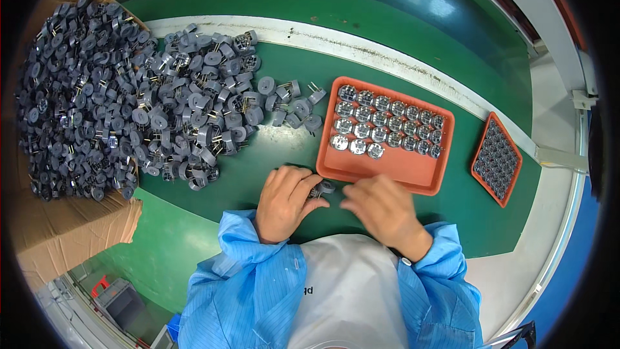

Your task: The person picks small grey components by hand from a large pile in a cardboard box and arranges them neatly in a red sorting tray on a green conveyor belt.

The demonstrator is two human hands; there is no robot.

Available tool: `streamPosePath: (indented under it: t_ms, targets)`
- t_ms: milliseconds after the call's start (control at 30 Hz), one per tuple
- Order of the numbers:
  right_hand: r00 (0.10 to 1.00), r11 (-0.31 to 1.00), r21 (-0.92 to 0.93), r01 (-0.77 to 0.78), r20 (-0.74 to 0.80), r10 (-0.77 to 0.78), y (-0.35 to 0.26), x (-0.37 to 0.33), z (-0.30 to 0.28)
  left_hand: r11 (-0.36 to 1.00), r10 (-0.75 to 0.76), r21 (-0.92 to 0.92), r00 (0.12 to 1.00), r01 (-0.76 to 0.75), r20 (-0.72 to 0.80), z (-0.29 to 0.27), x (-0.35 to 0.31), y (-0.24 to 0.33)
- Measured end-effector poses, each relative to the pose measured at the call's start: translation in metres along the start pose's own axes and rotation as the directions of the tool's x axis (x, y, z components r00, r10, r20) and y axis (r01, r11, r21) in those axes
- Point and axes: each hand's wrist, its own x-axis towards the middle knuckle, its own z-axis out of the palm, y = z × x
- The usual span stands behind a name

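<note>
My left hand (283,201) rests on the green table in front of me, its fingers and thumb curled around small grey round electronic parts with metal pins (326,187). How many it holds is partly hidden by the fingers. Just to the right, my right hand (382,210) hovers close to those parts, below the near edge of an orange tray (407,174). Motion smears its fingers, so I cannot make out whether it grips anything. Inside the tray, round parts with shiny silver faces (375,150) stand in rows; its near side shows bare orange floor.
A big heap of the same grey parts (200,100) spreads from an open cardboard box (71,242) on the left. At the right stands a smaller-looking orange tray (502,203) filled with parts. A white ledge (368,53) runs along the table's far side.
</note>
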Motion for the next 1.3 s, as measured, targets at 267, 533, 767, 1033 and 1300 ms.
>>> streamPosePath:
  t_ms: [267, 533, 767, 1033, 1300]
  targets:
    - [0.988, 0.997, 0.052, -0.059, 0.143, 0.051, -0.008, -0.019, 0.028, 0.986, 0.044, -0.164, 0.997, -0.034, 0.058, -0.001, -0.008, -0.008]
    - [0.942, 0.922, 0.196, -0.333, 0.039, 0.333, -0.009, -0.044, 0.025, 0.984, 0.147, -0.111, 0.988, -0.140, 0.056, 0.001, -0.007, -0.008]
    - [0.915, 0.896, 0.193, -0.401, 0.042, 0.400, -0.007, -0.053, 0.015, 0.999, -0.026, -0.024, 0.998, 0.025, -0.055, -0.004, -0.005, -0.001]
    - [0.988, 0.997, 0.003, -0.082, 0.132, 0.081, 0.001, -0.036, 0.015, 0.998, 0.052, 0.030, 0.999, -0.052, 0.005, -0.005, -0.003, -0.002]
    - [0.993, 0.984, 0.142, -0.112, -0.022, 0.116, -0.005, -0.003, 0.002, 0.999, 0.031, 0.020, 0.999, -0.032, 0.045, -0.008, -0.004, 0.000]
